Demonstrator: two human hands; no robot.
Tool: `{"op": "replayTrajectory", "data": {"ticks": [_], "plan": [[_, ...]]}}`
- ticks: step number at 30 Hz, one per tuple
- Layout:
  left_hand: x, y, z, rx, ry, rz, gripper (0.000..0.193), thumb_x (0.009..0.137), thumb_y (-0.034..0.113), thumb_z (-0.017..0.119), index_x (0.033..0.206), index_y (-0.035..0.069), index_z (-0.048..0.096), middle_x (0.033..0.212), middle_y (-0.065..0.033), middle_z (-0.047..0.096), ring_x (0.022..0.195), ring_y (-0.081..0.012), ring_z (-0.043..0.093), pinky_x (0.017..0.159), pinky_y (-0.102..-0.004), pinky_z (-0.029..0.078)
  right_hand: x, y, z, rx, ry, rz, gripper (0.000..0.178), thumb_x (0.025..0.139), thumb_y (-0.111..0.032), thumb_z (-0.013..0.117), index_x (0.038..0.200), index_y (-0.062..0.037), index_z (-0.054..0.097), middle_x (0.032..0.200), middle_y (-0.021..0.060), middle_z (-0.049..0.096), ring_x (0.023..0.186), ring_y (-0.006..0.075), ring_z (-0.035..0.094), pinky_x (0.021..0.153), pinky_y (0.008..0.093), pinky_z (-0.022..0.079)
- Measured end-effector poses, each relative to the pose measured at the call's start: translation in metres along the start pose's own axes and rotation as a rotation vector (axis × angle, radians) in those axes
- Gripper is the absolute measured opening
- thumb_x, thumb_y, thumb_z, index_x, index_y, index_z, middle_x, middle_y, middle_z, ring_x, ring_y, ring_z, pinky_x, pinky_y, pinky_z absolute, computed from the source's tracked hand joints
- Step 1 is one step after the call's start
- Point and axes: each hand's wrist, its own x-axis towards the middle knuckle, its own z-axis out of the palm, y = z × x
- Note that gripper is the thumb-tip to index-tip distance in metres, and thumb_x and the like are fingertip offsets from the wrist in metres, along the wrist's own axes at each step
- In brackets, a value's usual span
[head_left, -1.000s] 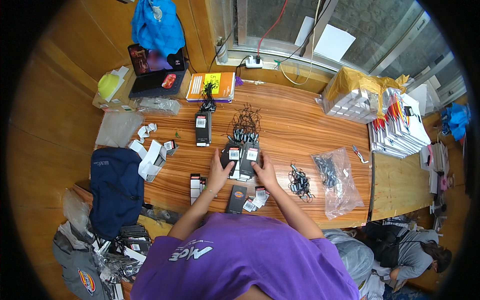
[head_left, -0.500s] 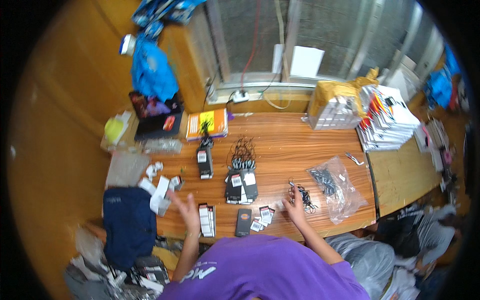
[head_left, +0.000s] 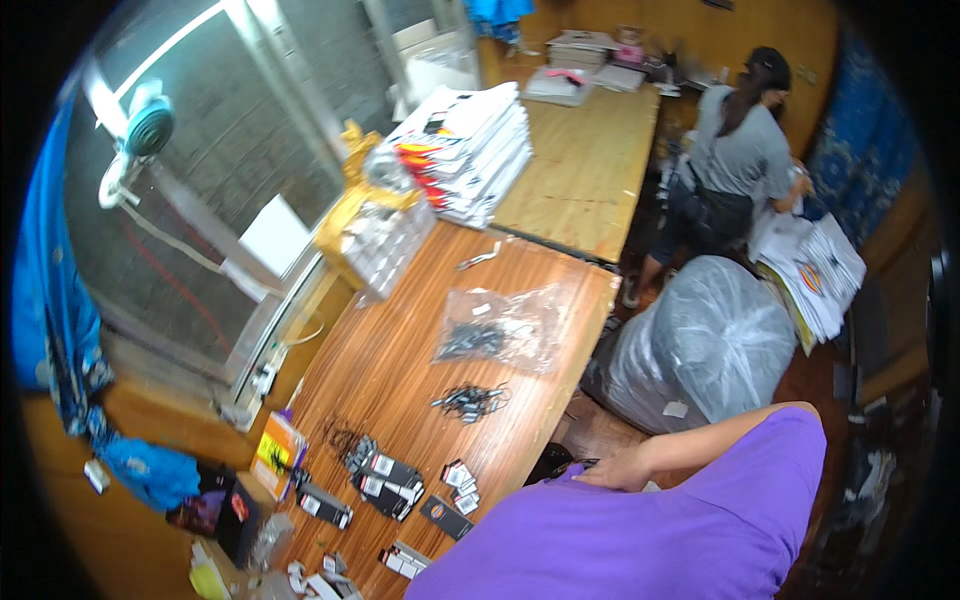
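Observation:
My right hand [head_left: 622, 470] is low beside the table's front edge, close to my body, with the arm bent across to it. A dark object [head_left: 553, 463] lies by its fingertips; what it is, and whether the hand touches it, I cannot make out. The fingers are partly hidden and blurred. My left hand is out of view. On the wood-grain table are a small pile of black strings [head_left: 470, 402], a clear plastic bag of black strings [head_left: 475, 340], stacked dark hang tags [head_left: 392, 488], small white price tags [head_left: 462, 486] and a single dark tag [head_left: 447, 517].
A tall stack of white packages [head_left: 465, 150] stands beside a taped box [head_left: 375, 245] by the window. Pliers-like snips [head_left: 478, 256] lie near the table's far end. Large plastic-wrapped bundles [head_left: 700, 340] sit on the floor. A person in grey [head_left: 740, 150] stands beyond, holding white packages [head_left: 808, 270].
My view has swung to the right. My right hand has left the table top and dropped beside its edge; my left hand has gone out of view.

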Motion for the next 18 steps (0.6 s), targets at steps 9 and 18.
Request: {"op": "replayTrajectory", "data": {"ticks": [9,18], "plan": [[0.063,0.022,0.006,0.053,-0.228,0.201,0.075,0.079,0.019,0.055,0.139,0.001,0.015,0.143,-0.0205,0.017,0.134,-0.0333,0.014,0.109,-0.0449,0.012,-0.014,0.003,0.07,0.354,0.409,-0.147,0.089,0.072,-0.038,0.062,0.14,-0.006,0.014,0.14,0.0191,0.024,0.129,0.0336,0.028,0.101,0.0483,0.027],[0.04,0.026,-0.003,0.059,-0.414,0.207,0.075,0.078,0.024,0.056,0.138,0.001,0.018,0.142,-0.0207,0.019,0.133,-0.0335,0.016,0.109,-0.0465,0.011,-0.007,0.039,0.094,0.623,0.474,-0.282,0.089,0.074,-0.036,0.065,0.14,-0.0069,0.012,0.139,0.0166,0.026,0.129,0.0333,0.027,0.103,0.0433,0.024]]}}
